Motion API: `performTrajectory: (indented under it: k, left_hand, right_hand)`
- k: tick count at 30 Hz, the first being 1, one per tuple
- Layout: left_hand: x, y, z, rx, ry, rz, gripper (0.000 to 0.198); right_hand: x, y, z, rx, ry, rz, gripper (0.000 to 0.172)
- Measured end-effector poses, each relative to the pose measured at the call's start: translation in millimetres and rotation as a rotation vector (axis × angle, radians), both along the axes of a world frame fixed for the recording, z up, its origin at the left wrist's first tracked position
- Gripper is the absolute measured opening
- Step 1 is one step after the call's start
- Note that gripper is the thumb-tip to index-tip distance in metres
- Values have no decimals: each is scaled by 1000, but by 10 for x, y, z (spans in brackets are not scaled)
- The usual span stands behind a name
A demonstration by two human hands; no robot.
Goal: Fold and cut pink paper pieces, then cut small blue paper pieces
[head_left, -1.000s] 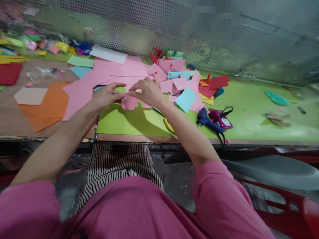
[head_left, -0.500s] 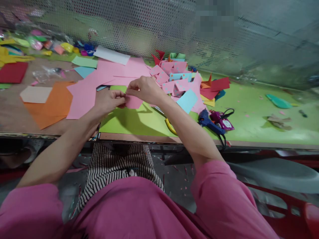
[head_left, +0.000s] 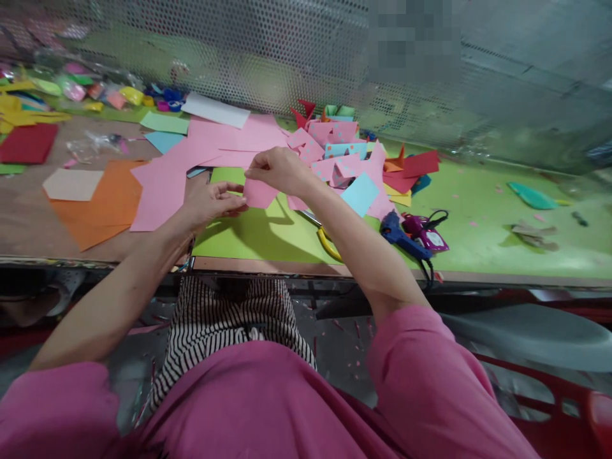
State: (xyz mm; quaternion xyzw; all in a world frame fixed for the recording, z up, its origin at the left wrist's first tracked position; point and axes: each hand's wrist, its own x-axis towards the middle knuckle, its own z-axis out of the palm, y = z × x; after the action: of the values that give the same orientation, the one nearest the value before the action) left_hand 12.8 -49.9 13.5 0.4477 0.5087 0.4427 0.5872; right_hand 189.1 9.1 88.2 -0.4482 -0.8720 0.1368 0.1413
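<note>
Over the yellow-green sheet (head_left: 229,239), a small piece of pink paper (head_left: 261,194) is held up by its top left corner. My right hand (head_left: 280,169) pinches that corner between thumb and fingertips. At the paper's left edge is my left hand (head_left: 215,203), its fingers spread apart and the thumb tip at the edge; whether it touches is hard to see. Partly under my right forearm lie scissors with a yellow handle (head_left: 329,245). Another scrap of pink paper (head_left: 296,203) shows beneath my right wrist.
Folded pink dotted paper pieces (head_left: 335,150) are heaped behind my right hand. A blue glue gun (head_left: 399,233) lies at right, beside a purple device (head_left: 425,233). Large pink sheets (head_left: 162,191) and orange paper (head_left: 109,207) cover the left. A perforated metal panel (head_left: 268,57) stands behind.
My left fingers have opened away from the pink paper, where they were closed at its left edge. The right hand still pinches the paper, nearly in the same place.
</note>
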Motion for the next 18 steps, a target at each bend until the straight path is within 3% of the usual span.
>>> performTrajectory:
  k: [7, 14, 18]
  left_hand:
    - [95, 5, 19, 16, 79, 95, 33]
    - [10, 65, -64, 8, -14, 198, 23]
    - [-18, 94, -95, 48, 5, 247, 22]
  right_hand:
    - [-52, -26, 21, 16, -69, 33, 21]
    - [67, 65, 135, 75, -91, -20, 29]
    - [153, 140, 233, -24, -181, 7, 27]
